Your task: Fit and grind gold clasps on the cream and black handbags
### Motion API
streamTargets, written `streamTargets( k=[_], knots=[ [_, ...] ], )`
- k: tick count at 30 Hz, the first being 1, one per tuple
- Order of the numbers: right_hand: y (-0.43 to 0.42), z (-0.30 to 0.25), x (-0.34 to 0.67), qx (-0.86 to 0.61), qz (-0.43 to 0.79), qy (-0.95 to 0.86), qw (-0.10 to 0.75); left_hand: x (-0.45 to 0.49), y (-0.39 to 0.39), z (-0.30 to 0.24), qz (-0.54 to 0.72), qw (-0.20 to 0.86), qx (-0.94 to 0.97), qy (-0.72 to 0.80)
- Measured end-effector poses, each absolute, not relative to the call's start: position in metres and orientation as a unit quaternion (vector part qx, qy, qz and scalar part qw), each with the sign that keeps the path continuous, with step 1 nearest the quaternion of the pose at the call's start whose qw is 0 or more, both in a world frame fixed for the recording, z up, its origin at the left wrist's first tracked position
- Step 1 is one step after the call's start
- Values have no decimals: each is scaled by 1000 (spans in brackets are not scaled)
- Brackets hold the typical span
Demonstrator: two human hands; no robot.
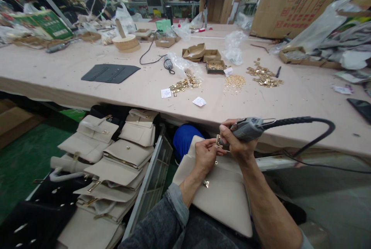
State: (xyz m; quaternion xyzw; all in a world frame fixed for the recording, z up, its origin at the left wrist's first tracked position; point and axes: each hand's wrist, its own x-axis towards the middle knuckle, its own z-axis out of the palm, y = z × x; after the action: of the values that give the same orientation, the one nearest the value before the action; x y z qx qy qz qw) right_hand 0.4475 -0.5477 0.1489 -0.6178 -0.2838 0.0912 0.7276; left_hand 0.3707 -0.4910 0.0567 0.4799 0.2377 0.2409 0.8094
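Note:
A cream handbag (pixel 224 202) lies across my lap, tilted, with a gold clasp (pixel 206 183) on its front. My left hand (pixel 205 158) is closed at the bag's upper edge, its fingertips pinching a small gold metal fitting (pixel 218 140). Wrapped in my right hand (pixel 240 146) is a grey electric screwdriver (pixel 249 128), its front end pointing left toward the fitting. A black cable (pixel 307 119) runs from its rear to the right. The screwdriver's tip is hidden by my fingers, so contact with the fitting cannot be made out.
The long table (pixel 139 98) carries gold hardware pieces (pixel 264 75), tiny gold parts (pixel 234 83), small cardboard boxes (pixel 215 66), another screwdriver (pixel 167 63) and a dark flat panel (pixel 110 73). Stacked cream bags (pixel 127 144) fill a crate (pixel 150 177) at left. A large carton (pixel 290 5) stands back right.

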Motion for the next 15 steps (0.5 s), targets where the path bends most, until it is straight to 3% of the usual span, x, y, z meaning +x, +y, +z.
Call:
streamTargets(
  k=[15],
  knots=[
    [-527,150,438,-629,-68,-153,759,369,-494,53,251,799,486,250]
  ],
)
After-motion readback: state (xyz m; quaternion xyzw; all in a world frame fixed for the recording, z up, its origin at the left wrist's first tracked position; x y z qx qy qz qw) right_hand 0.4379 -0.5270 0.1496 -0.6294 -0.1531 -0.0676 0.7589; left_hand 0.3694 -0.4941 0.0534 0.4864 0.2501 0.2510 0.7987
